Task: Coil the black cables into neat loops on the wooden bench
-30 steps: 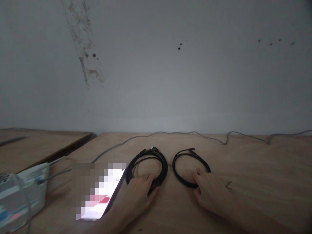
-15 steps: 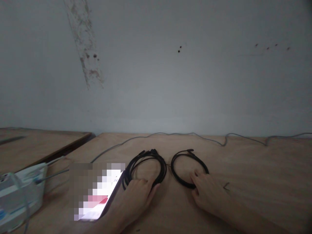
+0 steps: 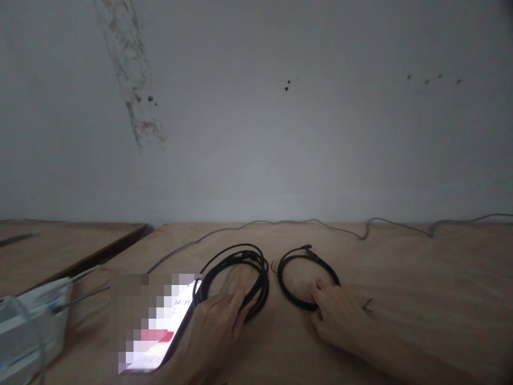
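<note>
A thick coil of black cable (image 3: 261, 270) is in front of me, left of the middle, with one loop standing off the rest. My left hand (image 3: 216, 321) has its thumb and fingers closed on the near side of this coil. To its right lies a thinner coil of black cable (image 3: 282, 280), its connector end at the top. My right hand (image 3: 339, 315) pinches the near right part of that coil. A small dark wire tie (image 3: 272, 267) lies between the coils, and another wire tie (image 3: 367, 305) is right of my right hand.
A phone (image 3: 176, 315) with a lit, partly blurred screen is beside my left wrist. White power strip (image 3: 36, 321) stands at the far left. A thin grey cord (image 3: 224, 229) runs along the back of the wooden table (image 3: 441, 278), near the wall (image 3: 240, 160).
The left coil has shifted slightly left in my left hand, and one loop now rises apart at its top. My right hand stays on the right coil. The view has shifted a little.
</note>
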A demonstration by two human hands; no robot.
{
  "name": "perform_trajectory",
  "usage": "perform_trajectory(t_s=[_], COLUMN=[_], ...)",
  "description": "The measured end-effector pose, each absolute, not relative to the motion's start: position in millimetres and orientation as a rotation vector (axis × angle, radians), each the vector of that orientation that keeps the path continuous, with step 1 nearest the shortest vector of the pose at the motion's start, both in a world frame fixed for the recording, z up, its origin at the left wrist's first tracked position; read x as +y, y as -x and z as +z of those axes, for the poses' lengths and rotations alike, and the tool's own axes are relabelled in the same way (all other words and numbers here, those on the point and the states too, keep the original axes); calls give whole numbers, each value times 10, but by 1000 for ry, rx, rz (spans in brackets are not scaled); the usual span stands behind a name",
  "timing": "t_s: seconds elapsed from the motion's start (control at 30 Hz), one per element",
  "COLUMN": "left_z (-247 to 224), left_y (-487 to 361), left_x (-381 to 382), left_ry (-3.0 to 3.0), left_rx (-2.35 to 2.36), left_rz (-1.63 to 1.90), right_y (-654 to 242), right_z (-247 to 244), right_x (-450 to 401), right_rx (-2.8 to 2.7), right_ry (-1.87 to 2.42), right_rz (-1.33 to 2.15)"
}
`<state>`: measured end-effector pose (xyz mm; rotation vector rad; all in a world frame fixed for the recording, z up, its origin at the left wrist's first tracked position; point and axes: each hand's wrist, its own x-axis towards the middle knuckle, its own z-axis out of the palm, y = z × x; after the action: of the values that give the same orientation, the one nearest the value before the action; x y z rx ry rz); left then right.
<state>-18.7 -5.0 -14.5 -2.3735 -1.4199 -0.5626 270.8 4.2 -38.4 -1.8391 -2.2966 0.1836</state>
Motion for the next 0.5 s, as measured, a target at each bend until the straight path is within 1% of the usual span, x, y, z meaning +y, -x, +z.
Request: perform_trajectory(t_s=[0.1, 0.17, 0.33, 0.43, 0.5], left_z=[-131, -109, -3, 85, 121], left_y=[153, 103, 28, 34, 39], left_x=[-149, -230, -342, -334, -302], left_ry=[2420, 2494, 2741, 2906, 2950], left_rx=[-1103, -957, -817, -718, -817], left_rz=[-742, -752, -667, -850, -994], right_y=[-2708, -2701, -2692, -2678, -2652], right_z=[-377, -367, -334, -328, -330], right_x=[62, 84, 150, 155, 135], right_rx=[-2274, -2266, -2199, -2114, -2072], right_ry=[1860, 1842, 1718, 1566, 1498], right_rz=[226, 240, 263, 321, 361])
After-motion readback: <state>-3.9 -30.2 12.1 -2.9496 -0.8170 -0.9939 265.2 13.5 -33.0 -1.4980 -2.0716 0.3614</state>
